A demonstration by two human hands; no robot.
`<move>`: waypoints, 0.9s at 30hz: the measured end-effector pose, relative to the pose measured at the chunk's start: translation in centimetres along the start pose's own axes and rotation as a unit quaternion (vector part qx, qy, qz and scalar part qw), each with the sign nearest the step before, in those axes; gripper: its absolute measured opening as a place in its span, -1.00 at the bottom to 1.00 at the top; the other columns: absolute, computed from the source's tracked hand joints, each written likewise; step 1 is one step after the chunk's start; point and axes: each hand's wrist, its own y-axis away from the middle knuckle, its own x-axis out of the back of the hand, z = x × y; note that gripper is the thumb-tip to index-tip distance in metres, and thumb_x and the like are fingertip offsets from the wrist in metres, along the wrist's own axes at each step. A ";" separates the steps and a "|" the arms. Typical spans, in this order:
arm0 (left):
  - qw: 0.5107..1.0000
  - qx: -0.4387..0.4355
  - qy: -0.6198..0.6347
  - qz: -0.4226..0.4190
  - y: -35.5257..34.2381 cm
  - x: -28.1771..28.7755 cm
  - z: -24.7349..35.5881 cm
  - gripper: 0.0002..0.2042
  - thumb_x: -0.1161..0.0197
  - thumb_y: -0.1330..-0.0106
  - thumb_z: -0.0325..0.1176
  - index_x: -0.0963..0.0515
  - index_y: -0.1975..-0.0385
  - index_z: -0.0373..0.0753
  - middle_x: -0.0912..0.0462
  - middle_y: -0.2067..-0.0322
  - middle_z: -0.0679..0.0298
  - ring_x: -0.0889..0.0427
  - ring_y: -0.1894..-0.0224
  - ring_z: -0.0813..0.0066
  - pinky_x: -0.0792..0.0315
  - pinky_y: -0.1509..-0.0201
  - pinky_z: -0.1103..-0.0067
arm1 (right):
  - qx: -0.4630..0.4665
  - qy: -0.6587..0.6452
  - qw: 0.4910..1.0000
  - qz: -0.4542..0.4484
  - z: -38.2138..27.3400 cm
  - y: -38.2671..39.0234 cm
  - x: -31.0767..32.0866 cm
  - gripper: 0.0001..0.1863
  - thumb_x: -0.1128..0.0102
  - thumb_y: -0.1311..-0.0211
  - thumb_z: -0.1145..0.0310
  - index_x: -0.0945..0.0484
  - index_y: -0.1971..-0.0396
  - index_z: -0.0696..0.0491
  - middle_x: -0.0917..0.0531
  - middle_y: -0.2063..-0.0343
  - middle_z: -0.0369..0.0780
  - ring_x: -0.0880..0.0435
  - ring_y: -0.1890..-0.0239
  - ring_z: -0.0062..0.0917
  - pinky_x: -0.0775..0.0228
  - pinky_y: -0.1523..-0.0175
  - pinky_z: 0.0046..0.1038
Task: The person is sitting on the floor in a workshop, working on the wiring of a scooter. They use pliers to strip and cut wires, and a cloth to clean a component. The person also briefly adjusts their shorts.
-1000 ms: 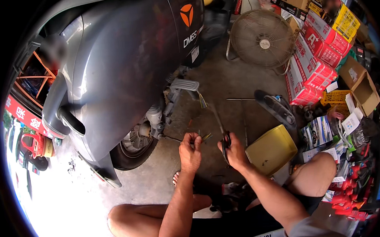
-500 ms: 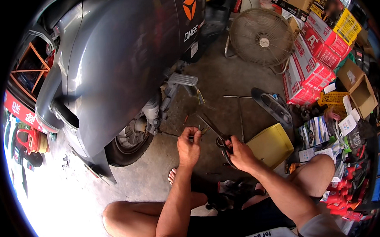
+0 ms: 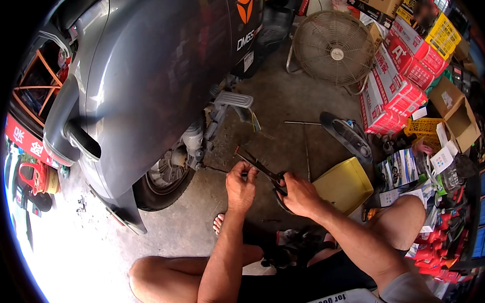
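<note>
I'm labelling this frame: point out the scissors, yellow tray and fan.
Scissors (image 3: 265, 169), head view: on the blades.
Yellow tray (image 3: 343, 185), head view: on its inner bottom.
Fan (image 3: 337, 54), head view: on its central hub.

- I can't see the end of the dark cable (image 3: 215, 169); the grip of the left hand (image 3: 241, 194) covers it.
- The right hand (image 3: 299, 196) hides part of the handles of the scissors (image 3: 266, 170).
- The grey body panel (image 3: 147, 85) blocks the wheel's (image 3: 171, 181) top from me and is cut by the upper edge.
- The dark clutter (image 3: 294, 248) low in the middle I can't identify.
</note>
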 end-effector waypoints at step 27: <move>1.000 -0.019 -0.020 -0.003 0.0 -0.1 -0.2 -0.91 -0.29 -0.12 -0.52 -0.51 0.51 -0.36 -0.61 0.51 0.09 -0.64 0.40 0.19 -0.48 0.25 0.46 | 0.013 0.046 0.999 -0.011 0.5 -0.8 0.1 -0.53 -0.28 -0.08 0.18 -0.44 0.18 0.27 -0.61 0.25 0.06 -0.65 0.18 -0.08 -0.53 0.12 -0.19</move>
